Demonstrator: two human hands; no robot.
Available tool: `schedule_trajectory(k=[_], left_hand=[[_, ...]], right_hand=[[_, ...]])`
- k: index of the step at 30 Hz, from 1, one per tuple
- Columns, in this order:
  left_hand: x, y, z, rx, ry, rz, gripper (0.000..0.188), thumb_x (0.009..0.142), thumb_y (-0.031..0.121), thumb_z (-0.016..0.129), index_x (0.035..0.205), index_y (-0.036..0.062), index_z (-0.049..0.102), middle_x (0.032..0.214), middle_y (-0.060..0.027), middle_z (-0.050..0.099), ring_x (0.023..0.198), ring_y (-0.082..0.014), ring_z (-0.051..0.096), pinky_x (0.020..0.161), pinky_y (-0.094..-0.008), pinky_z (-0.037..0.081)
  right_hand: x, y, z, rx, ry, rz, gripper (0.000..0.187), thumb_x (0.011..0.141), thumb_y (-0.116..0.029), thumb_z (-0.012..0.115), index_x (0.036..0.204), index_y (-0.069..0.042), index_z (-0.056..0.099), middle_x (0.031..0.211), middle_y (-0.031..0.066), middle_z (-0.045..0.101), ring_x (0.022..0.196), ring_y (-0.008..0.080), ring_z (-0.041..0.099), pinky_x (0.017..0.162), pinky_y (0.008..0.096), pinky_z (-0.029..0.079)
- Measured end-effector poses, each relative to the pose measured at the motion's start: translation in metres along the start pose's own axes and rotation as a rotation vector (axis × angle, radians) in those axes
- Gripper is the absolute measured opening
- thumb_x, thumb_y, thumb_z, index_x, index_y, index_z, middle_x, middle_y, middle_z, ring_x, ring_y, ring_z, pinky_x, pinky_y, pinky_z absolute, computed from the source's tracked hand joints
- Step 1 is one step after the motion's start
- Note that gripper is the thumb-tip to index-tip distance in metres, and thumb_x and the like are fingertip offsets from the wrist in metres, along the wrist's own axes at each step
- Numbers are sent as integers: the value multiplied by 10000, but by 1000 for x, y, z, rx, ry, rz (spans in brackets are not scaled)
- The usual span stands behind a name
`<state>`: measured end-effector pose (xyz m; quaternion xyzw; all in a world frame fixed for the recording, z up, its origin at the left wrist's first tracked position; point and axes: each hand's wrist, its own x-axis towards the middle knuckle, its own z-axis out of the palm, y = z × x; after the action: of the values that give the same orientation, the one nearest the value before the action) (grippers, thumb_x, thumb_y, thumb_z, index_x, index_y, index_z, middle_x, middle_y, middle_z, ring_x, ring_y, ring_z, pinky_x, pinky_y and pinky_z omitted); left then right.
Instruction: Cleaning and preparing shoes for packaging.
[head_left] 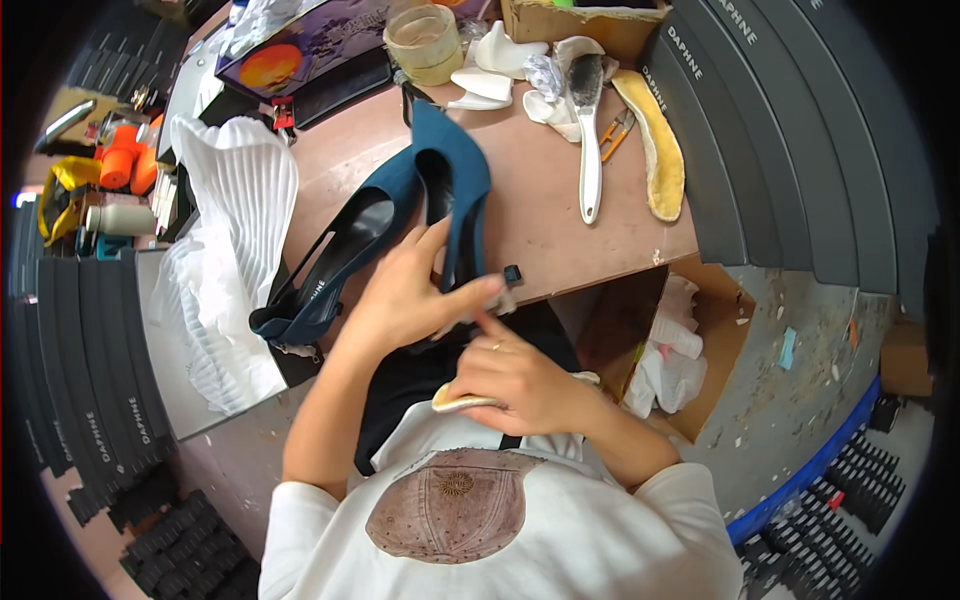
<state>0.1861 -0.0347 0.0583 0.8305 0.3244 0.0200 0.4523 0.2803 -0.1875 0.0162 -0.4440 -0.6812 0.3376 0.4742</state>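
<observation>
Two dark teal high-heeled shoes lie at the near edge of the table. My left hand [405, 295] grips the right-hand shoe [455, 135], fingers at its opening and thumb across the heel end, with the toe pointing away from me. The other shoe [350, 235] rests to the left, its strapped heel end toward me and its black lining showing. My right hand [525, 380] is closed around a cream-coloured pad [465, 402] that sticks out below the fingers. Its index finger reaches up to the heel end of the held shoe, where slight blur hides the exact contact.
Crumpled white paper [235, 200] lies at the left. A white-handled brush [590, 150], orange cutter [617, 135] and yellow fleecy strip [655, 150] lie at the right. Behind stand a jar [425, 45] and phone [345, 88]. Grey boxes [800, 120] wall the right side; an open carton [720, 350] sits below.
</observation>
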Motion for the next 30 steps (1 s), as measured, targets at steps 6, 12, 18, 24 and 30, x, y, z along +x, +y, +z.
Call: schedule_trajectory(k=[6,12,18,24,30], left_hand=[[-28,-56,25,-694,-44,-137,852,681,218,735,1390,13,309,1169,-200,540,1066,-290,563,882,-390,463],[-87,-116,55,-1575,-357,-11,831,723,336,677,1346,-26,263,1030,-263,564,1013,-410,572,884,-460,465],[-127,-133,80,-2007,-439,-104,703,835,518,582,1244,-29,416,1017,-229,554,887,-360,597,746,-405,519],[-142,-119,62,-1824,-68,-398,693,820,427,611,1311,-8,389,1228,-212,523,1108,-279,556,981,-409,444],[-129,-135,72,-1967,-394,-114,639,825,457,606,1200,-17,400,929,-238,550,795,-326,618,656,-414,522]], right_hand=[[4,-21,-20,389,-81,131,193,713,-88,710,897,-53,662,817,79,576,780,245,573,758,354,449],[-17,-22,-64,122,490,329,181,719,-14,690,894,-6,648,821,65,594,724,144,571,651,246,447],[1,1,18,-163,383,203,159,727,-36,674,878,-9,633,819,82,573,744,205,579,622,281,487],[26,-5,59,-418,62,-147,207,648,-116,620,846,-57,632,847,50,568,698,191,538,543,280,462],[69,21,36,-571,352,-3,112,671,-88,610,782,-100,613,771,27,508,692,195,510,509,314,443]])
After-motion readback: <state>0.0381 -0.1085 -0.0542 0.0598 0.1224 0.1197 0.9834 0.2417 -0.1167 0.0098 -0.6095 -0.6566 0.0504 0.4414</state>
